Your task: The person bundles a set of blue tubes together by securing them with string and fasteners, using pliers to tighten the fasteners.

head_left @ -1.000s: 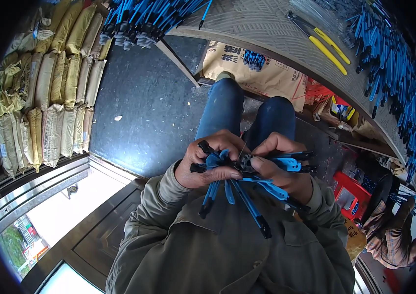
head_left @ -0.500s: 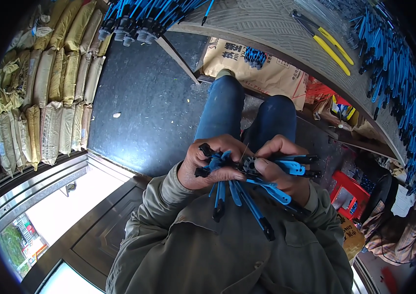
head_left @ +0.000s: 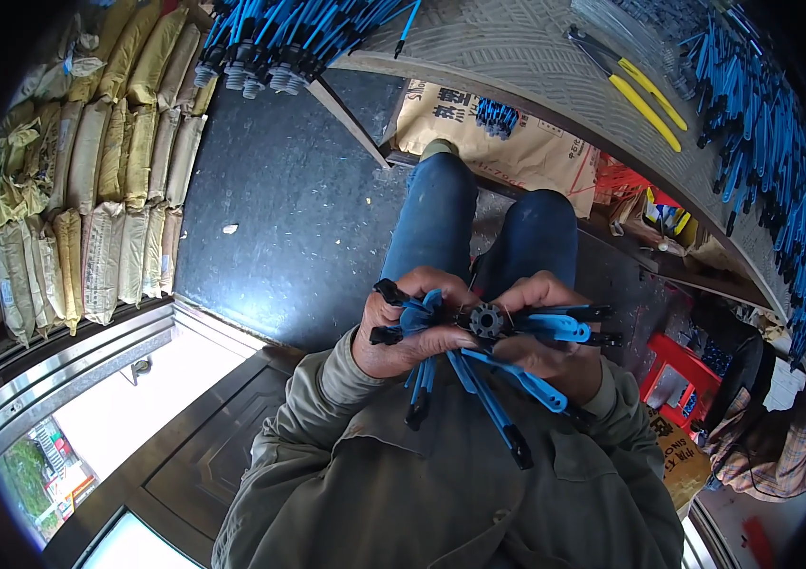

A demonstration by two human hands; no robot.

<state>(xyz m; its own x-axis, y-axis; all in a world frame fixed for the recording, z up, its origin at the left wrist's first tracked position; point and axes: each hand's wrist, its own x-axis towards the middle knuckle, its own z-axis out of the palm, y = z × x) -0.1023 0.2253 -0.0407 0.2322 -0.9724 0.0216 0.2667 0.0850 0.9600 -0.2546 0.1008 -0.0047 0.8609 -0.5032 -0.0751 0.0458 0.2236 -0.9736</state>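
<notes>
In front of my lap is a black notched hub (head_left: 486,321) with a round hole in its middle. Long blue plastic arms (head_left: 481,394) with black tips fan out around it, several hanging down over my jacket. My left hand (head_left: 386,357) is closed around the hub's left side, its thumb along the near edge; some blue arms poke up between thumb and fingers. Closed on the other side, my right hand (head_left: 550,358) grips the hub's right edge, with more blue arms spreading past it. A thin strand, perhaps wire, shows by the right fingers.
A workbench (head_left: 507,43) curves across the far side. On it lie yellow-handled pliers (head_left: 645,100), bunched blue assemblies (head_left: 265,43) and a big heap of blue arms (head_left: 773,161). Stacked sacks (head_left: 90,171) line the left. A red plastic stool (head_left: 683,379) stands at right.
My right thumb has come away from the hub's face, so its notched ring and hole now show. My left hand keeps its hold. The whole view has shifted slightly.
</notes>
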